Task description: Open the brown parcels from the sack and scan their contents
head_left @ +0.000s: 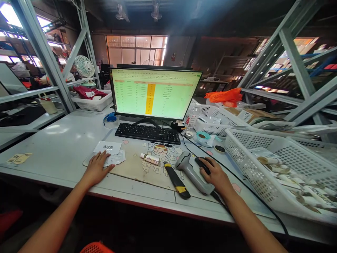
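Observation:
My left hand (97,169) lies flat with its fingers spread on a white packet (115,159). Partly over that packet is a white label card (108,147) with dark printed characters. At the right, my right hand (214,174) is wrapped over a black computer mouse (203,165). Just left of it lies a grey barcode scanner (193,173). A black and yellow box cutter (176,181) rests beside the scanner, and a small white tube (149,159) with printed lettering lies on the patterned desk mat (131,172).
A lit monitor (155,93) shows a spreadsheet behind a black keyboard (147,133). To the right stands a white basket (252,175) of white tubes, with a black cable (237,172) running past it. Blue tape (110,119) sits left of the keyboard; a water bottle (193,116) stands right.

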The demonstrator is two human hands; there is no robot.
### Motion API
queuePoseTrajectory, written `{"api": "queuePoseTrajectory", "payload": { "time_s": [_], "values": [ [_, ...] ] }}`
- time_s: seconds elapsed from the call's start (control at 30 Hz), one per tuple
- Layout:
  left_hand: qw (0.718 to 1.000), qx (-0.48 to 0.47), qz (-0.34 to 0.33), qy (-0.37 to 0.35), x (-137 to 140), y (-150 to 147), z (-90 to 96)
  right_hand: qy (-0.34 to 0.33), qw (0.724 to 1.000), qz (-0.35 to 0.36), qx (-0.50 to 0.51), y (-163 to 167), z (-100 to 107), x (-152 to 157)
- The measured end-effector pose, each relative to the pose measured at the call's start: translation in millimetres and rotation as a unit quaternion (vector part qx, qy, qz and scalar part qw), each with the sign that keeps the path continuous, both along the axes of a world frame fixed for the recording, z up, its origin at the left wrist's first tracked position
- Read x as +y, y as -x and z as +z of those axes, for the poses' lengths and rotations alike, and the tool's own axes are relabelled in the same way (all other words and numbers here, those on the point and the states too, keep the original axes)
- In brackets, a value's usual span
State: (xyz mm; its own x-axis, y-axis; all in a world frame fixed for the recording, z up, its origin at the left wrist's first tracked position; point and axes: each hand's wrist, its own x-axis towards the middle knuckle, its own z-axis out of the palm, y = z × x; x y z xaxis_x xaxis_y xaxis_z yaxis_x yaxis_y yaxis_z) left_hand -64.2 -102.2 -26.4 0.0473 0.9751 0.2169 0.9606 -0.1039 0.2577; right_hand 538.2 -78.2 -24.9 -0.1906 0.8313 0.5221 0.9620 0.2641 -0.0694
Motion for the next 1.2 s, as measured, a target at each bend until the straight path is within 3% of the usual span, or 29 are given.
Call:
{"api": "queuePoseTrajectory", "payload": {
  "time_s": [0.17, 0.3, 0.37, 0.5, 0.6, 0.7, 0.83, 0.97, 1.07, 1.2],
  "values": [
    [1.000, 0.000, 0.000, -0.004, 1, 1, 2.4, 0.002, 1.000, -0.013, 0.000, 4, 2, -2],
    [1.000, -0.003, -0.010, 0.010, 5, -4, 23.5, 0.009, 1.000, -0.018, 0.016, 6, 7, -3],
    [0.998, -0.022, -0.053, 0.006, 13, -19, 40.1, -0.008, 0.999, -0.015, 0.040, 10, 14, -5],
    [0.972, -0.074, -0.224, 0.000, 45, -79, 62.6, -0.028, 0.994, -0.036, 0.102, 35, 42, -18],
    [0.958, -0.067, -0.278, 0.038, 71, -124, 62.5, 0.112, 0.982, -0.091, 0.122, 68, 62, -34],
    [0.947, -0.070, -0.308, 0.061, 84, -144, 54.8, 0.244, 0.955, -0.151, 0.075, 103, 72, -50],
    [0.932, -0.116, -0.339, 0.063, 82, -135, 44.8, 0.275, 0.943, -0.189, 0.016, 135, 77, -58],
    [0.919, -0.184, -0.337, 0.086, 74, -124, 41.7, 0.284, 0.935, -0.207, 0.035, 148, 95, -53],
    [0.907, -0.205, -0.359, 0.086, 72, -124, 44.6, 0.330, 0.921, -0.166, 0.120, 149, 128, -52],
    [0.892, -0.192, -0.408, 0.024, 72, -125, 52.2, 0.471, 0.841, -0.057, 0.262, 152, 184, -59]
  ]
}}
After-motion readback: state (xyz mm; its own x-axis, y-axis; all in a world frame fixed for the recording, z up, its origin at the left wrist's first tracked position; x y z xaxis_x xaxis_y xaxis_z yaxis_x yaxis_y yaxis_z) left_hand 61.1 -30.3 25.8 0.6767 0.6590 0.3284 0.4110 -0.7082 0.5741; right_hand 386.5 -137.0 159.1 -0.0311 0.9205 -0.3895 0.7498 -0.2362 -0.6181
